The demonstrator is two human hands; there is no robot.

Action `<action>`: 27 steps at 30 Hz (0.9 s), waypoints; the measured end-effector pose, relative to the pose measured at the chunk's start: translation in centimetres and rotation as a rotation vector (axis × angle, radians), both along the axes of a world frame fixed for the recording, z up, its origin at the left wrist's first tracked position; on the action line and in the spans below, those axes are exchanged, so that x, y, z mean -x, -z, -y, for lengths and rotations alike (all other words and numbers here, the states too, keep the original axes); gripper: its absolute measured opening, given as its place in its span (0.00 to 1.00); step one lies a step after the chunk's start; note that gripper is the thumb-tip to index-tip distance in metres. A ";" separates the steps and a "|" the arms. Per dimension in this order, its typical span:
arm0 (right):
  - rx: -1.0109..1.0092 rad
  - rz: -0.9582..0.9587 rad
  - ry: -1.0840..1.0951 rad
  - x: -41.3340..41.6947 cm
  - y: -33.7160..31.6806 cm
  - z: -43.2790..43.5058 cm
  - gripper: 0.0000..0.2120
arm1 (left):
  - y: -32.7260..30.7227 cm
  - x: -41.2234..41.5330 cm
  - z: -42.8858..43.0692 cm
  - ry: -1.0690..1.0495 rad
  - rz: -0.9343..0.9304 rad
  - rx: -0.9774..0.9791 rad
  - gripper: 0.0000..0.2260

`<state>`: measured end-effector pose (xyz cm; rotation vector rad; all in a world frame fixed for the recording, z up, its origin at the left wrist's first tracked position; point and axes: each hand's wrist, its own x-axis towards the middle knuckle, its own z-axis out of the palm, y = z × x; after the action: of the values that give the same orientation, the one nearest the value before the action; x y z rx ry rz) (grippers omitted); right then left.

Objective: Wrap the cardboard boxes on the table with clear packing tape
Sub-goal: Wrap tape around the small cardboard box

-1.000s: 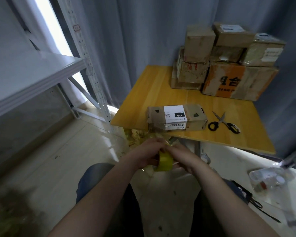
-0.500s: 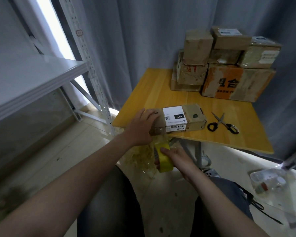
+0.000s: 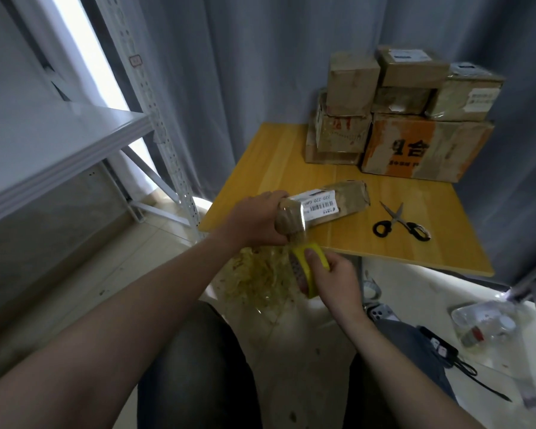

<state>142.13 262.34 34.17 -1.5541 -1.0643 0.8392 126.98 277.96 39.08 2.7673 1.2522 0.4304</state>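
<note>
A long flat cardboard box (image 3: pixel 338 202) with a white label lies at the front edge of the yellow wooden table (image 3: pixel 384 239). My left hand (image 3: pixel 254 221) grips its near end, which sticks out over the edge and is lifted a little. Just below it my right hand (image 3: pixel 334 280) holds a yellow roll of clear packing tape (image 3: pixel 307 267). A short strip of tape runs from the roll up to the box's near end.
Black-handled scissors (image 3: pixel 399 226) lie right of the box. Several taped cardboard boxes (image 3: pixel 399 119) are stacked at the table's back. A metal shelf rack (image 3: pixel 75 140) stands to the left. A heap of crumpled tape (image 3: pixel 260 274) lies on the floor below the table edge.
My left hand left the tape roll, reached up and took the near end of the box, turning it so it points toward me. My right hand rose with the roll.
</note>
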 end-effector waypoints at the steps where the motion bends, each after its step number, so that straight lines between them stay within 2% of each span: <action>1: -0.036 -0.007 0.023 -0.2 -0.5 0.1 0.16 | -0.6 0.1 0.1 0.002 0.033 0.047 0.43; 5: -0.120 -0.107 0.024 -0.6 -1.6 -0.1 0.17 | -0.9 0.9 0.3 0.019 0.221 0.278 0.39; 7: -0.109 -0.077 -0.008 -0.7 -1.8 -0.4 0.16 | -0.4 1.4 0.2 0.047 0.239 0.339 0.39; 9: -0.084 0.003 -0.011 -0.5 -1.9 -0.6 0.17 | 0.3 1.8 -0.2 0.061 0.184 0.317 0.38; 12: -0.078 -0.010 -0.010 -0.3 -1.4 -0.9 0.17 | 0.9 1.9 0.1 0.065 0.142 0.263 0.35; 20: -0.055 0.008 0.010 -0.2 -1.7 -0.7 0.20 | 1.5 1.7 1.7 0.122 0.287 0.223 0.21; 27: -0.034 0.001 0.004 0.2 -1.9 -0.9 0.21 | 2.0 1.7 2.2 0.134 0.325 0.195 0.19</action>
<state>141.90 263.26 36.06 -1.5273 -1.0708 0.8139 125.27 275.79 37.03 2.4735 0.9722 0.6748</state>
